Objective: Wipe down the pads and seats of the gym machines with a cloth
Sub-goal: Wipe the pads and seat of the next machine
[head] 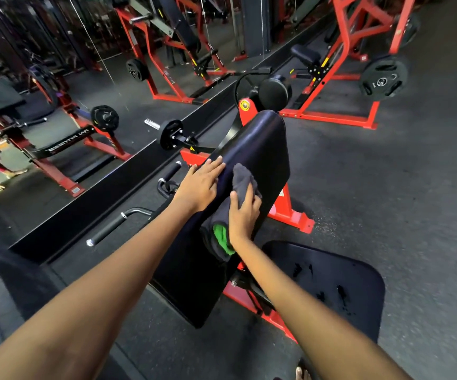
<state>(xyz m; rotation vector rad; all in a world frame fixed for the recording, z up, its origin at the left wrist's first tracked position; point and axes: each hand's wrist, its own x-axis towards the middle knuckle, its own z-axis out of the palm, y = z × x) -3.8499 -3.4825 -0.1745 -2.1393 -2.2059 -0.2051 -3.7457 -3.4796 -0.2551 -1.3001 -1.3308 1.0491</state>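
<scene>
Right hand (245, 215) has its grip curled on a bunched grey cloth with a green patch (228, 215), pressed against the long black vinyl pad (254, 149); left hand (200, 183) lies flat, fingers straight, beside it.

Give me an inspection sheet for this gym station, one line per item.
Surface: long black back pad on a red frame, tilted; it looks glossy.
Job's things: grey cloth with a green patch, pressed on the pad; black seat lower right shows scuffed or torn spots.
Clutter: nothing seen on the pad or seat.
Grips: left hand lies flat on the pad's left edge; right hand holds the cloth against the pad.
Cables: thin cable in the mirror, upper left.
Surroundings: dark rubber floor, wall mirror, red plate-loaded machines, weight plate.
</scene>
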